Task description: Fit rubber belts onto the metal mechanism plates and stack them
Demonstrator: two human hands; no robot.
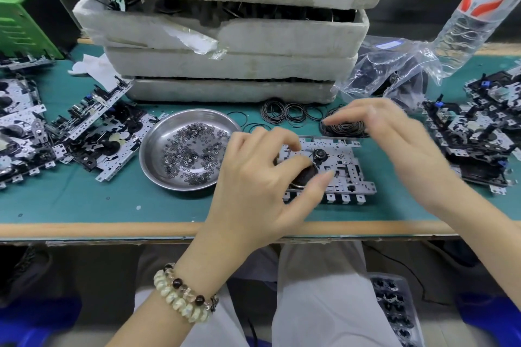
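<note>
Head view: a metal mechanism plate lies flat on the green mat, near the table's front edge. The left hand covers the plate's left part, its thumb and fingers curled round a dark wheel mounted there. The right hand hovers above the plate's far right corner, blurred, its fingertips down at a pile of rubber belts just behind the plate. Whether they pinch a belt cannot be told. A steel dish of small washers sits just left of the plate. Stacked plates lie to the right.
</note>
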